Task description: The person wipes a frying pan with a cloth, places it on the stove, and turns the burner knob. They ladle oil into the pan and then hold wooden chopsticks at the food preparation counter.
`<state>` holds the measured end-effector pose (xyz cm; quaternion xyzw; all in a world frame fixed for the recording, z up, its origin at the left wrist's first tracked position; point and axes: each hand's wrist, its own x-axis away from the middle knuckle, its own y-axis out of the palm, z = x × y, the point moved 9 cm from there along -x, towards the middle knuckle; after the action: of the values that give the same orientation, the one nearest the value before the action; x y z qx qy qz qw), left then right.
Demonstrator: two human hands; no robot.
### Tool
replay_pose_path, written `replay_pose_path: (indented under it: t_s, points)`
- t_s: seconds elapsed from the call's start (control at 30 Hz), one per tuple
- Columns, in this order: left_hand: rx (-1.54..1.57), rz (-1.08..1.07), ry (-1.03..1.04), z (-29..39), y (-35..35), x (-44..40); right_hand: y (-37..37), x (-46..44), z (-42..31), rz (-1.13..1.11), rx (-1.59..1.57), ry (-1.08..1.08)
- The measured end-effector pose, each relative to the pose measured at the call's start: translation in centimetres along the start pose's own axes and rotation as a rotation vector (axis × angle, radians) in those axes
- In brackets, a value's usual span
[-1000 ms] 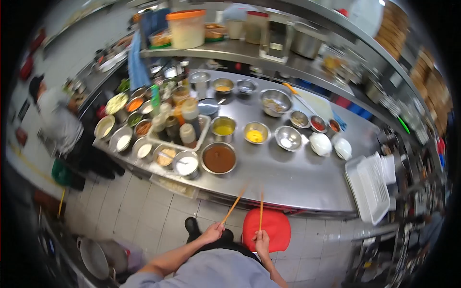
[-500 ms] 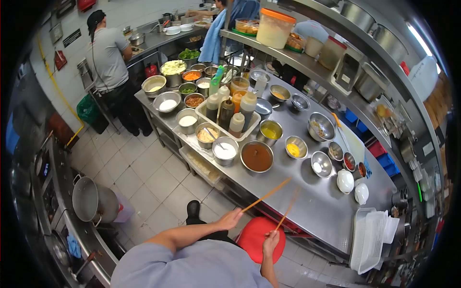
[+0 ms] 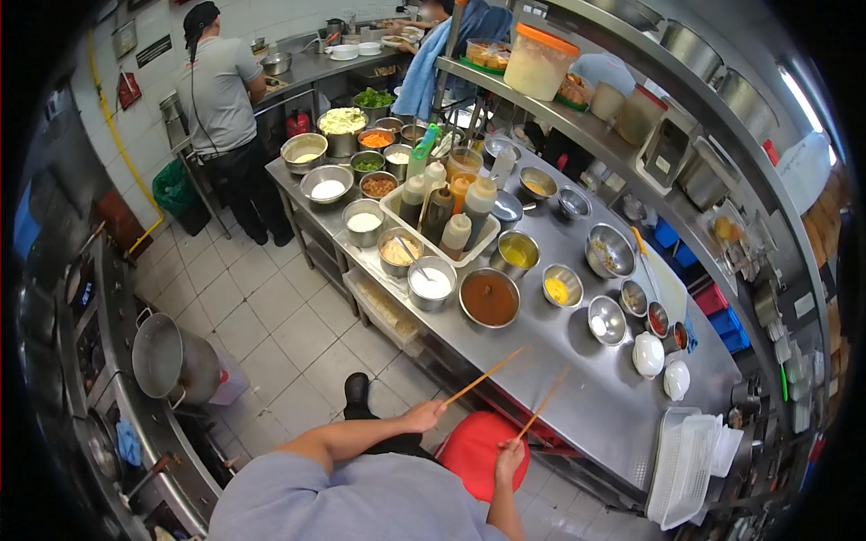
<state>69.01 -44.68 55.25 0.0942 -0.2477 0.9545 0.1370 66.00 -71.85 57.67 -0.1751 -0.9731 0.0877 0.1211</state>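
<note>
My left hand [image 3: 422,416] is closed around the lower end of a thin wooden stick [image 3: 485,375], which points up and right toward the steel table's front edge. In my right hand [image 3: 511,458] is a second stick [image 3: 545,401], held upright and tilted a little right. The sticks are apart, with their tips over the bare front of the steel table [image 3: 577,397]. Beyond the tips stands a bowl of brown sauce [image 3: 490,298]. A red stool [image 3: 475,448] is below and between my hands.
Bowls of ingredients and a white tray [image 3: 488,245] of squeeze bottles stand on the table. White baskets [image 3: 683,467] sit at its right end. A large pot [image 3: 176,356] is at left. A co-worker [image 3: 221,99] stands at the back left. A steel shelf [image 3: 577,117] overhangs the far side.
The view has swung left, bringing the co-worker and the left stove into clearer sight. Both sticks stay in my hands; their tips have shifted slightly.
</note>
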Motion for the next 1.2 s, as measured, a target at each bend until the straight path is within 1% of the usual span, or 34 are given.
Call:
replay_pose_path:
  t_s: [0.03,0.07,0.1,0.13,0.17,0.23,0.3,0.33,0.37,0.4,0.43,0.47,0.5,0.53,0.6,0.63,0.7,0.73,0.8,0.83,0.9,0.93,1.0,1.03,1.1,1.13,1.2]
  points:
    - [0.004,0.013,0.003,0.1,0.0,-0.4,-0.4,0.6,-1.4,0.007,-0.032,-0.001]
    - [0.047,0.043,0.049,1.9,-0.8,0.3,-0.4,1.2,-3.3,0.004,-0.031,-0.002]
    - [0.089,0.066,0.092,4.0,-1.6,1.3,-0.8,2.0,-5.6,0.039,-0.036,-0.132]
    - [0.086,0.058,0.089,5.6,-2.3,2.1,-1.2,3.1,-8.1,0.076,-0.040,-0.260]
    - [0.119,0.061,0.092,7.5,-3.1,2.6,-1.4,4.1,-9.8,0.121,-0.100,-0.258]
    - [0.147,0.064,0.097,9.9,-4.1,3.2,-1.4,4.6,-10.4,0.153,-0.083,-0.262]
    - [0.218,0.116,0.185,11.7,-5.0,3.9,-1.5,4.8,-9.6,0.183,-0.062,-0.265]
    - [0.218,0.113,0.185,11.6,-4.9,4.0,-0.4,4.0,-6.9,0.053,-0.099,-0.117]
    - [0.184,0.138,0.238,11.8,-5.0,4.2,0.8,3.7,-4.7,-0.076,-0.134,0.031]
    - [0.151,0.165,0.293,11.9,-5.1,4.3,0.6,3.6,-3.4,-0.075,-0.130,0.028]
    - [0.155,0.171,0.297,11.0,-4.6,4.1,0.6,3.4,-1.3,-0.094,-0.101,0.123]
    - [0.084,0.219,0.326,9.4,-4.1,3.9,0.9,3.2,0.1,-0.118,-0.072,0.216]
    - [0.010,0.261,0.350,7.8,-3.7,3.9,0.5,3.0,-1.2,-0.064,-0.114,0.035]
    - [0.010,0.261,0.348,6.2,-3.4,3.9,0.9,3.3,-1.6,-0.064,-0.113,0.037]
    - [0.008,0.027,0.021,2.4,-1.3,3.1,0.1,3.8,-5.5,0.089,-0.169,-0.221]
    - [0.016,0.027,0.025,2.3,-0.8,3.0,0.1,3.7,-5.6,0.091,-0.162,-0.225]
    - [0.099,0.102,0.106,5.6,-2.8,4.1,1.2,3.8,-5.0,0.047,-0.074,-0.201]
    - [0.101,0.102,0.100,6.0,-3.2,4.3,1.3,4.0,-4.3,0.044,-0.071,-0.196]
    - [0.151,0.176,0.222,7.7,-4.5,4.4,2.5,4.2,0.6,-0.054,-0.072,0.292]
    - [0.157,0.184,0.217,7.2,-4.8,4.1,2.5,3.9,0.7,-0.062,-0.064,0.292]
    - [-0.071,0.162,0.187,5.3,-4.4,3.4,2.5,3.9,-3.6,-0.009,-0.077,-0.006]
    - [-0.067,0.163,0.182,4.2,-4.4,3.1,3.0,3.8,-4.7,-0.013,-0.072,-0.004]
    - [0.082,-0.002,0.047,1.4,-3.4,2.4,2.8,3.8,-9.5,0.162,-0.035,-0.277]
    - [0.088,-0.001,0.046,1.3,-3.7,2.4,3.6,3.7,-10.6,0.160,-0.030,-0.279]
    - [-0.007,-0.094,0.105,3.5,-5.6,3.6,4.9,4.1,-12.4,0.235,-0.010,-0.330]
    - [-0.003,-0.091,0.101,3.4,-6.6,3.8,5.2,3.3,-10.3,0.229,-0.007,-0.329]
    - [0.071,-0.105,0.127,3.5,-8.1,4.3,6.1,0.5,-0.2,-0.006,0.136,-0.085]
